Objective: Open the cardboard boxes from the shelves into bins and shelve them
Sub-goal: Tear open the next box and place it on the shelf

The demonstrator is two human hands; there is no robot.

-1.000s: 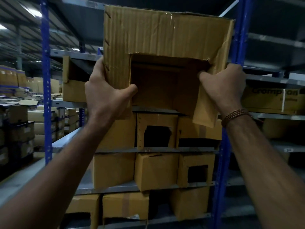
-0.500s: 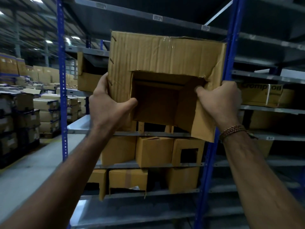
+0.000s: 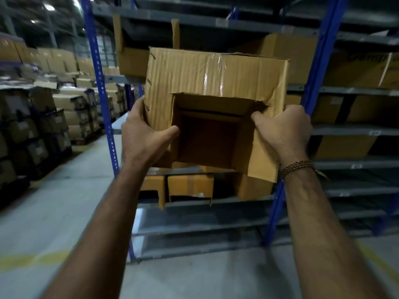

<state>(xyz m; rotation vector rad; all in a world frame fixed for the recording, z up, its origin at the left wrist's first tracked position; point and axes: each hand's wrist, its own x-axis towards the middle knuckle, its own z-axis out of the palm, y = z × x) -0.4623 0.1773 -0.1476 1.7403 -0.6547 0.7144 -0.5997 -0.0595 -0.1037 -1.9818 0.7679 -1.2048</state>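
Holding the box (image 3: 216, 83) out at arm's length with both hands, so it's in the air in front of the rack and not on any shelf. The left hand (image 3: 143, 134) is wrapped round the left edge, thumb pressed flat on the front face just beside the cut-out. The right hand (image 3: 285, 128) is pinching the torn flap (image 3: 259, 156) that hangs off the right side of the window, fingers curled round it and the bracelet (image 3: 298, 167) at the wrist.

Compared with 1 second back, the box has come down from up near the top shelf to about chest height, and the view has swung away so more floor (image 3: 64, 201) shows. My read: it's been pulled off the rack and the flap is being worked loose, so this one is mid-conversion into a bin, not ready to shelve yet.

The cut window faces straight back at the camera and you can see clean through to the far inside wall. Long axis runs left-right, taped seam along the upper face, box tilted slightly down on the right.

Behind it, the blue uprights (image 3: 101, 104) and grey shelves (image 3: 216, 203) carry several other boxes (image 3: 190, 186), some already cut open.
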